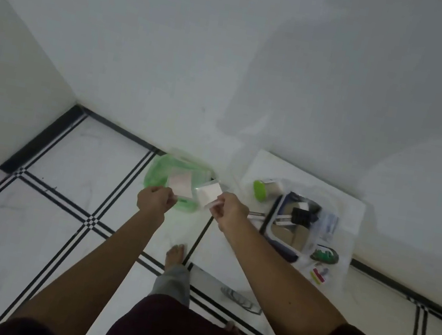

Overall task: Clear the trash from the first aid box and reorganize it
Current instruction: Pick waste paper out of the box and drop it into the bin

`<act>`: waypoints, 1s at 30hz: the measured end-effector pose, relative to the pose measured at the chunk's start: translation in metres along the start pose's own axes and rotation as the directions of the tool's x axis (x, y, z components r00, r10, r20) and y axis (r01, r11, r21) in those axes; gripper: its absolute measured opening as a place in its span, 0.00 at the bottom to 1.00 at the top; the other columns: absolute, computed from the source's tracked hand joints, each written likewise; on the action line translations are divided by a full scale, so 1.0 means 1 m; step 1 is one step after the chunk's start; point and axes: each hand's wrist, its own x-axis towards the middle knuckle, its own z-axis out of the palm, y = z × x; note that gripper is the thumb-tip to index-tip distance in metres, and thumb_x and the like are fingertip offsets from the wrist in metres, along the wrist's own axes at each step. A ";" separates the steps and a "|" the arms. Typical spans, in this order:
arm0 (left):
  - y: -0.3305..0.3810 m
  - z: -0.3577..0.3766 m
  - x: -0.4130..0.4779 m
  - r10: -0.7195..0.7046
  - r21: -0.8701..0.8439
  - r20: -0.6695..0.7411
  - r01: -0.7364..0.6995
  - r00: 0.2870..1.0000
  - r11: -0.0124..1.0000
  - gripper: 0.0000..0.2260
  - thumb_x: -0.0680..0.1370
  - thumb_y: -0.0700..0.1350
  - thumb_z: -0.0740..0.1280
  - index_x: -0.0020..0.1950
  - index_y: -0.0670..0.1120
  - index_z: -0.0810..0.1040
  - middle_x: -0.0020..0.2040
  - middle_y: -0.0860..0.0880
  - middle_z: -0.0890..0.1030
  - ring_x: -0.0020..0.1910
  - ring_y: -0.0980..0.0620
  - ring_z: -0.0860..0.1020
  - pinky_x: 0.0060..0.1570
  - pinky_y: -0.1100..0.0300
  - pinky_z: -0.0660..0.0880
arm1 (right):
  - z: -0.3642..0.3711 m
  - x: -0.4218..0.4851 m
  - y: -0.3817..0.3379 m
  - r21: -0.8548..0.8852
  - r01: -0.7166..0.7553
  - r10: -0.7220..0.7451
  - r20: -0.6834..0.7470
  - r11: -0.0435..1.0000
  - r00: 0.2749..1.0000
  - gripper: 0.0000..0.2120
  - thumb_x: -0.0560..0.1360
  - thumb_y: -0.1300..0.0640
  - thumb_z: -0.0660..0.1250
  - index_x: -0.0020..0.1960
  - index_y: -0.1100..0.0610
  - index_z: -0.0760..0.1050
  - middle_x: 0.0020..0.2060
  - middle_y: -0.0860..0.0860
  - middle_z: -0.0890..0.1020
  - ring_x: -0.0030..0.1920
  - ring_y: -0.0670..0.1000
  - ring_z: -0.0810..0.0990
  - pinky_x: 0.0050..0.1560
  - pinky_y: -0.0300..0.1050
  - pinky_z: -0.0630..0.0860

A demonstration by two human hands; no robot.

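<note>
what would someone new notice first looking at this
First, the two bare hands held out at the middle, the left hand pinching a pale square packet and the right hand pinching another white packet. Both packets hang over a bin lined with a green bag, standing on the striped tile floor by the wall. To the right, the open first aid box sits on a white board amid loose supplies.

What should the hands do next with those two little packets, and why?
Probably let go, so both drop in the green bin. The left hand pinches a pinkish packet and the right hand a white packet, both held over or near the bin's mouth, away from the box.
</note>
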 end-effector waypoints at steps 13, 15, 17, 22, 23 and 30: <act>0.032 0.006 0.242 -0.030 0.287 -0.144 0.070 0.989 0.955 0.19 0.66 0.32 0.68 0.56 0.38 0.78 0.35 0.42 0.80 0.35 0.43 0.80 0.47 0.48 0.82 | 0.181 0.188 0.064 -0.338 -0.111 0.066 -0.144 0.935 0.987 0.16 0.68 0.64 0.68 0.55 0.67 0.77 0.47 0.60 0.78 0.32 0.52 0.76 0.26 0.37 0.75; 0.023 0.009 0.285 -0.029 0.379 -0.135 0.078 0.990 0.922 0.19 0.62 0.35 0.68 0.53 0.42 0.78 0.41 0.40 0.82 0.39 0.42 0.83 0.48 0.48 0.81 | 0.199 0.222 0.077 -0.349 -0.149 0.092 -0.175 0.925 0.980 0.15 0.68 0.65 0.67 0.54 0.67 0.76 0.47 0.59 0.79 0.28 0.50 0.75 0.23 0.35 0.72; 0.013 0.013 0.316 -0.008 0.468 -0.114 0.061 0.993 0.881 0.20 0.61 0.36 0.68 0.53 0.43 0.78 0.44 0.39 0.83 0.42 0.42 0.83 0.49 0.48 0.81 | 0.209 0.249 0.089 -0.327 -0.190 0.127 -0.205 0.926 0.971 0.15 0.69 0.66 0.66 0.56 0.67 0.76 0.49 0.59 0.79 0.30 0.51 0.78 0.25 0.37 0.74; -0.010 0.032 0.390 0.029 0.660 0.011 -0.029 1.000 0.750 0.17 0.65 0.34 0.68 0.54 0.41 0.78 0.42 0.42 0.82 0.43 0.42 0.82 0.49 0.50 0.80 | 0.230 0.324 0.124 -0.237 -0.254 0.198 -0.237 0.938 0.951 0.18 0.71 0.68 0.65 0.61 0.68 0.73 0.56 0.61 0.78 0.36 0.52 0.78 0.43 0.45 0.82; -0.015 0.033 0.401 0.023 0.684 0.045 -0.047 0.999 0.728 0.18 0.65 0.37 0.67 0.55 0.41 0.78 0.43 0.42 0.82 0.43 0.42 0.82 0.50 0.51 0.80 | 0.231 0.335 0.129 -0.228 -0.270 0.216 -0.234 0.936 0.948 0.18 0.72 0.67 0.65 0.62 0.68 0.71 0.55 0.59 0.78 0.36 0.51 0.77 0.49 0.46 0.82; -0.038 0.020 0.398 0.057 0.824 0.249 -0.242 0.967 0.512 0.15 0.75 0.38 0.62 0.60 0.39 0.77 0.57 0.39 0.81 0.57 0.42 0.78 0.61 0.55 0.71 | 0.216 0.343 0.146 -0.576 -0.242 0.120 -0.242 0.781 0.963 0.14 0.74 0.60 0.63 0.56 0.67 0.74 0.44 0.56 0.78 0.39 0.54 0.77 0.36 0.42 0.71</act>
